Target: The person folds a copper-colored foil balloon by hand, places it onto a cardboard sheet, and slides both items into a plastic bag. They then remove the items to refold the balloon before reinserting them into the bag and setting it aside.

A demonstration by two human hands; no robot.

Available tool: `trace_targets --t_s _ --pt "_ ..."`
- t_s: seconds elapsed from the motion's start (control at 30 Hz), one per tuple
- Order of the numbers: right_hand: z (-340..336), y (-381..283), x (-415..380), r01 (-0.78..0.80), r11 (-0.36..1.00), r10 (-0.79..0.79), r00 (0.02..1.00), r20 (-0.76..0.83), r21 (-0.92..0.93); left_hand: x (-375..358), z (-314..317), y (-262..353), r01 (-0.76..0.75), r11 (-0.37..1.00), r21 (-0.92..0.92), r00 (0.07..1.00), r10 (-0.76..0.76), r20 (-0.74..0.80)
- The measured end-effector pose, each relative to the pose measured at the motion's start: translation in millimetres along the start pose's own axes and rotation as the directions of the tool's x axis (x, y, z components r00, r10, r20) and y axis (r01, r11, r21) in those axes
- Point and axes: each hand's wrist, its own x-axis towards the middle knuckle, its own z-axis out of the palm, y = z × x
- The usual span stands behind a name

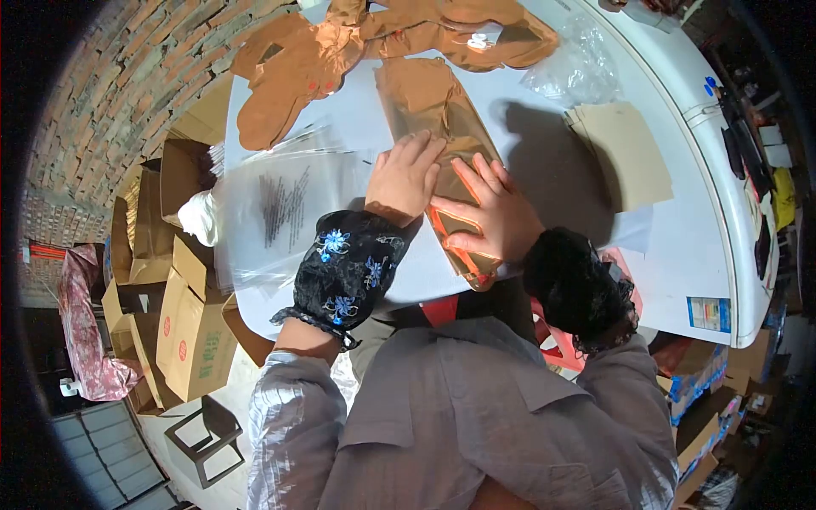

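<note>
A folded strip of copper-coloured foil (425, 89), which looks like a flattened foil balloon, lies lengthwise on the white table in front of me. My left hand (406, 177) rests on the left side of the strip, palm down with its fingers stretched forward. Spread wide, the fingers of my right hand (493, 208) press flat on the lower half of the foil, which shines orange beneath them. The strip's near end reaches the table's front edge. Both hands touch the foil's top surface, and neither is closed around it.
More flat copper foil pieces (293, 72) lie along the table's far side. Clear plastic sleeves (289, 195) are at the left, a crumpled clear bag (578, 68) at the far right, and beige card sheets (625, 153) at the right. Cardboard boxes (191, 331) and a stool (204, 442) stand left.
</note>
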Motion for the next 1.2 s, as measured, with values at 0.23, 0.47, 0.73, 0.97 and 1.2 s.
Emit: trace_targets --t_s 0.23,0.47,0.73,0.97,1.2 --pt "0.1 -0.8 -0.2 -0.025 0.999 0.024 1.0 0.019 0.048 2.6 -3.6 -3.2 0.04 0.981 -0.188 0.999 -0.037 0.019" --pt "-0.2 -1.1 -0.6 -0.027 0.998 0.026 0.999 0.019 0.053 6.2 -26.5 -17.7 0.078 0.725 -0.685 0.986 -0.159 -0.056" --pt "-3.0 -0.7 -0.9 -0.062 0.998 0.059 0.99 0.128 0.026 -7.7 -26.9 -5.6 -0.15 0.978 -0.144 0.98 0.166 0.108" --pt "-2.2 -0.1 -0.4 -0.006 1.0 0.006 0.999 0.034 0.007 -15.5 -8.8 -10.4 -0.127 0.988 0.085 0.982 0.113 0.153" --pt "-1.8 -1.0 -1.4 -0.015 1.0 0.014 1.0 0.025 0.019 -7.7 -0.6 -11.0 -0.058 0.993 0.105 0.98 0.037 0.195"
